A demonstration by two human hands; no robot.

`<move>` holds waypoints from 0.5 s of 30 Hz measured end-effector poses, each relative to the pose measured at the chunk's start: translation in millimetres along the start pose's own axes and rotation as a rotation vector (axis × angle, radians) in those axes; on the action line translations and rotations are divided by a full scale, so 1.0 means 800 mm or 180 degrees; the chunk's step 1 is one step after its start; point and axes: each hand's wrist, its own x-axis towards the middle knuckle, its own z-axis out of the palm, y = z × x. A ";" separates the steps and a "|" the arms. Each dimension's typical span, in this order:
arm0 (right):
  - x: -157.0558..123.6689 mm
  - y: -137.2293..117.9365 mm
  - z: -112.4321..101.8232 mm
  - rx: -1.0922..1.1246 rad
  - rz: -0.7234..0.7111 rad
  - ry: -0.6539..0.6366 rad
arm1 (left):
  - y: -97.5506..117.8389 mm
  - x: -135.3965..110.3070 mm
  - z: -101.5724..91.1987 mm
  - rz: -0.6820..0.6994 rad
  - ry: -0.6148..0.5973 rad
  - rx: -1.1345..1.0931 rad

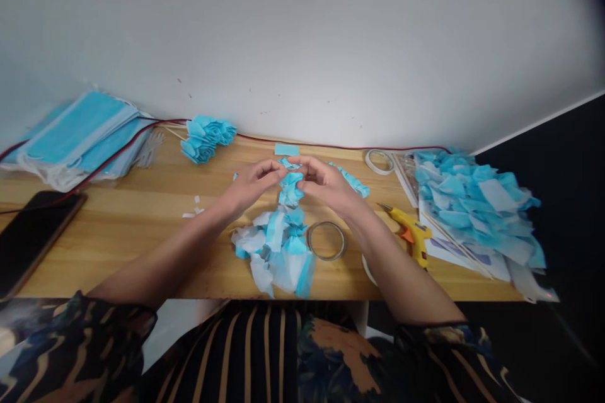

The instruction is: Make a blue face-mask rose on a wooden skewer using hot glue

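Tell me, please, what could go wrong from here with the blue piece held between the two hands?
1. The glue gun lies close beside the right forearm; if it is hot, the arm might brush its tip.
2. The scrap pile reaches the table edge near the body, so scraps could slide off.
3. The left hand and right hand pinch the blue piece only with fingertips; its folds may slip open.

A stack of masks (pixel 80 138) sits at the counter's (pixel 142 227) back left corner, a phone (pixel 33 236) before it on the left edge. Mid-counter our left hand (pixel 250 186) and right hand (pixel 326 186) meet on a small piece (pixel 290 190), behind a scrap heap (pixel 278 252) at the front edge. Rightward lie a tape ring (pixel 326 240), a glue gun (pixel 411 233), then cut pieces (pixel 472 208).
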 end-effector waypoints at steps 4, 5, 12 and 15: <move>0.009 0.001 0.004 -0.0143 -0.0055 -0.0114 | -0.002 0.001 -0.001 -0.0009 -0.0008 0.0026; 0.011 0.001 0.004 -0.0164 -0.0061 -0.0145 | -0.004 0.002 -0.001 -0.0008 0.0009 -0.0003; 0.017 0.007 -0.008 0.0249 -0.0051 -0.0094 | -0.013 0.006 -0.006 -0.0108 0.0338 -0.0440; 0.017 0.013 -0.014 0.0221 -0.0027 0.0083 | -0.014 0.008 -0.007 -0.0131 0.0540 -0.0530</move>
